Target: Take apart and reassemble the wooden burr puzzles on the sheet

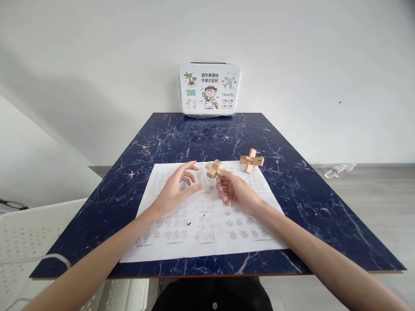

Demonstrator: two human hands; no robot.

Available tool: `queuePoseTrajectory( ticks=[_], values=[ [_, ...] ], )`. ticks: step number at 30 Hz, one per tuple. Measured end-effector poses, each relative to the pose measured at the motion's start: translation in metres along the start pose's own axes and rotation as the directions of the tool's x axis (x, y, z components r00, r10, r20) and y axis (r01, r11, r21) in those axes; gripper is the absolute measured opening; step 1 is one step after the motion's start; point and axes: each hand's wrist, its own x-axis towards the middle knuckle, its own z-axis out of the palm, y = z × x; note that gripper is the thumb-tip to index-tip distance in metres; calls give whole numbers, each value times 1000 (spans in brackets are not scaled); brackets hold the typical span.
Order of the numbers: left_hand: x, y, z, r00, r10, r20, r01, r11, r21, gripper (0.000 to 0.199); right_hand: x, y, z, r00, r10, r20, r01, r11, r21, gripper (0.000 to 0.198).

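Observation:
My right hand (235,192) holds a small wooden puzzle piece cluster (214,168) in its fingertips, lifted a little above a white instruction sheet (207,233) printed with small diagrams. My left hand (177,190) hovers just left of the cluster, fingers spread and curved, holding nothing. A second wooden puzzle (251,160), cross-shaped, lies on the sheet's far right corner, apart from both hands.
The sheet lies on a dark blue marbled table (292,190). A white case with cartoon pictures (210,89) stands against the wall at the table's far edge. A white perforated basket (35,233) sits at the left, below table level. A clear plastic bottle (339,169) lies on the floor at right.

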Motion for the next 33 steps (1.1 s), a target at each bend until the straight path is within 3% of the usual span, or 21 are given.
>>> queuePoseTrajectory(
  ticks=[4, 7, 9, 12, 15, 18, 21, 29, 33],
  values=[
    [2, -2, -2, 994, -55, -96, 61, 996, 59, 41, 4, -9, -8, 989, 60, -133, -22, 962, 274, 26],
    [4, -4, -3, 995, -67, -77, 75, 993, 94, 33, 5, -8, -9, 989, 30, -145, 13, 958, 288, 30],
    [5, -6, -3, 998, -43, -40, 48, 990, 131, 29, 3, -4, -7, 994, -2, -108, 21, 985, 173, 32],
    [4, -8, -3, 999, 30, 39, -38, 975, 218, 23, -2, 4, 1, 995, -95, 11, 95, 983, -157, 30],
    [1, -12, -3, 971, 144, 190, -203, 915, 347, 20, -8, 12, 8, 970, -189, 152, 241, 826, -509, 31],
    [-1, -18, -4, 888, 297, 351, -431, 802, 413, 20, -12, 15, 13, 934, -253, 251, 356, 620, -699, 29],
    [-2, -22, -5, 846, 376, 377, -518, 744, 421, 21, -12, 17, 13, 912, -280, 301, 407, 513, -756, 25],
    [0, -23, -6, 835, 424, 352, -547, 713, 438, 21, -6, 19, 8, 899, -322, 297, 425, 473, -772, 26],
    [3, -25, -10, 826, 436, 356, -561, 690, 457, 19, -3, 19, 4, 877, -341, 338, 462, 405, -789, 25]
  ],
)
